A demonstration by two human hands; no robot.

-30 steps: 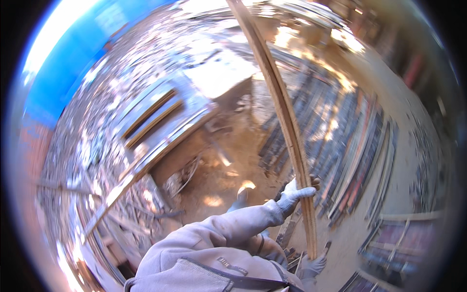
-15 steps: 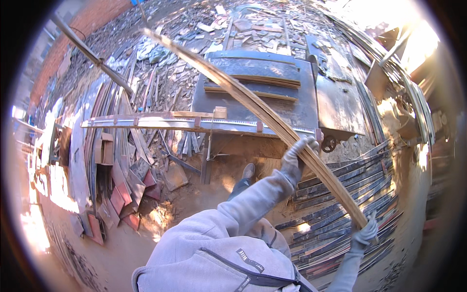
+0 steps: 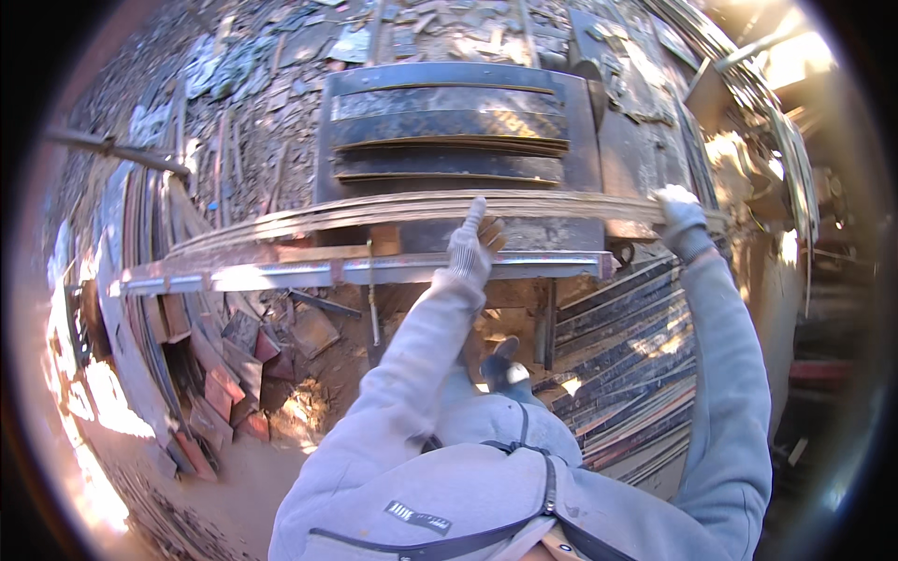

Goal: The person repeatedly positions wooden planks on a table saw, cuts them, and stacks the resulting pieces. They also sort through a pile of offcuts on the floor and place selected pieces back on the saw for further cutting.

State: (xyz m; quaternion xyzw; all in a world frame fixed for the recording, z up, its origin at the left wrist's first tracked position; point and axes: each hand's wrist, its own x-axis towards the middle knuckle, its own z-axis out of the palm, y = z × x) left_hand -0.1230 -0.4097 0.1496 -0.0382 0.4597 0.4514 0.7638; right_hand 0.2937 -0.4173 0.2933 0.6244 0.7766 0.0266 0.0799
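One long bundle of wooden strips [image 3: 571, 205] spans the counter [image 3: 582, 140] near its front edge, beyond the metal rail [image 3: 402, 271], jutting past both sides. The right hand [image 3: 682, 219] clasps its right end; the left hand [image 3: 473, 248] meets its middle, grip unclear. Several dark boards [image 3: 449, 128] already lie toward the back edge; this bundle, I'd judge, isn't settled yet.

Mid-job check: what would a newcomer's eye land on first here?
The long wooden strips spanning the view's middle, with the left hand about midway along and the right hand near their right end. Beyond them, dark boards lie on a table; more planks lie at lower right.
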